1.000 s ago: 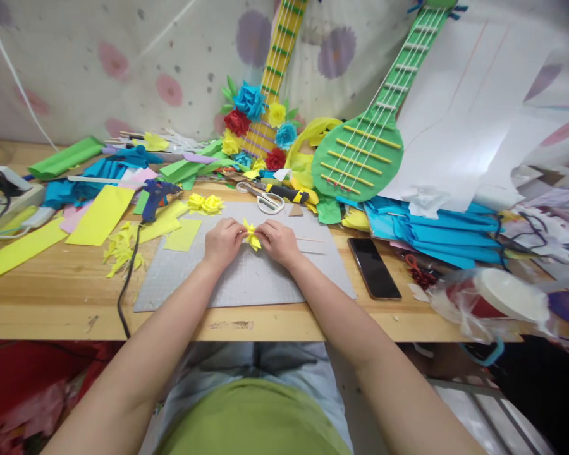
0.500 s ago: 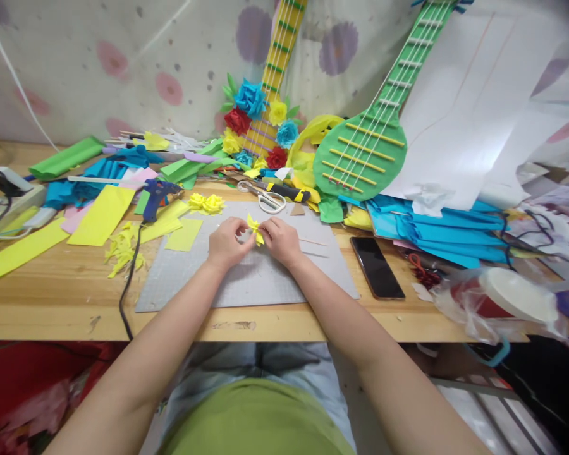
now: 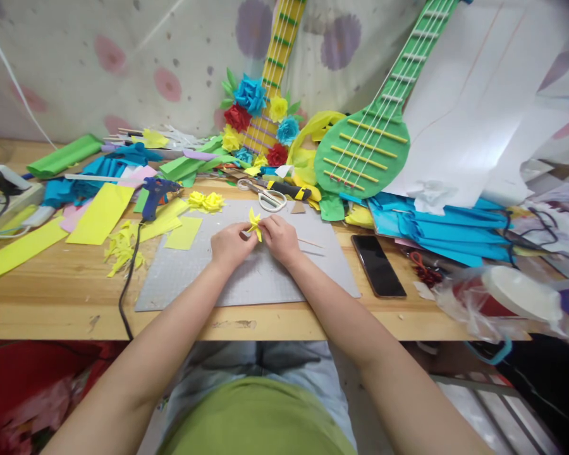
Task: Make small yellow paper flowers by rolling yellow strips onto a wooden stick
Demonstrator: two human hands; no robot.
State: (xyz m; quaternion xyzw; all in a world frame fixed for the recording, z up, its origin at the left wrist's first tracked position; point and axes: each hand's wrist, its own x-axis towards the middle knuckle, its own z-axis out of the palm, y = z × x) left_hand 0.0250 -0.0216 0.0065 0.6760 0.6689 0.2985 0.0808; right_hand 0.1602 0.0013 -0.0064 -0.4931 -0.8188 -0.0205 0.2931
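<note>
A small yellow paper flower (image 3: 255, 221) with pointed petals is pinched between my two hands, above the grey cutting mat (image 3: 180, 284). My left hand (image 3: 230, 245) grips it from the left with thumb and fingertips. From the other side, my right hand (image 3: 281, 239) holds it, a thin stick (image 3: 310, 242) showing beside that hand; whether the stick is held or lies on the mat I cannot tell. Finished yellow paper flowers (image 3: 206, 202) lie at the mat's far left edge. Scissors (image 3: 271, 200) rest just beyond my hands.
Left stand a blue glue gun (image 3: 155, 197) with its black cord, yellow paper sheets (image 3: 102, 215) and yellow scraps (image 3: 124, 248). Behind are a green paper instrument (image 3: 363, 155) and a yellow one (image 3: 277, 57) with flowers. A phone (image 3: 378, 265) and blue paper (image 3: 436, 227) lie right.
The yellow flower has turned slightly and its petals show more upright. My left fingers have drawn in closer together around it; the right hand has barely shifted.
</note>
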